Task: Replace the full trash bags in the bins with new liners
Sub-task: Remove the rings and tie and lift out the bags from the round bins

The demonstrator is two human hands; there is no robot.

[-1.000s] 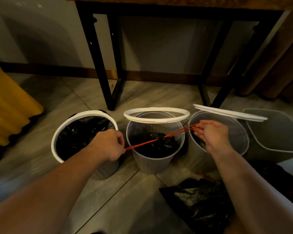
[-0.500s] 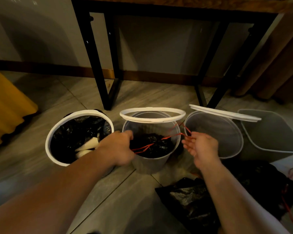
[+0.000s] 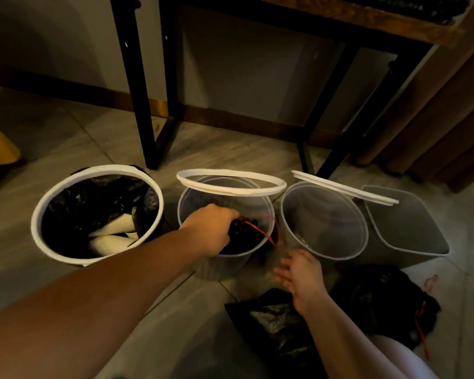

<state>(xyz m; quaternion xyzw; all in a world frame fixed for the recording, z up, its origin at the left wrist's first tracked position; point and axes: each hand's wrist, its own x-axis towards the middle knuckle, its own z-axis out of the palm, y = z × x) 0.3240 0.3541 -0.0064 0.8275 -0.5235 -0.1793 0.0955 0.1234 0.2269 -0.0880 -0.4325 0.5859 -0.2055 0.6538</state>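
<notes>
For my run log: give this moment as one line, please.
left hand: grips black trash bag in middle bin | right hand: open, beside it | bag: not lifted out

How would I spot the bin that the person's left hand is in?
Before the black-legged table, three round bins stand in a row on the floor. Take the clear middle bin. Only it holds a bunched black bag with red drawstrings, gripped by the left hand.

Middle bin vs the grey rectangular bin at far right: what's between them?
Head view: a clear round bin stands there, with a white ring tilted on its rim.
</notes>
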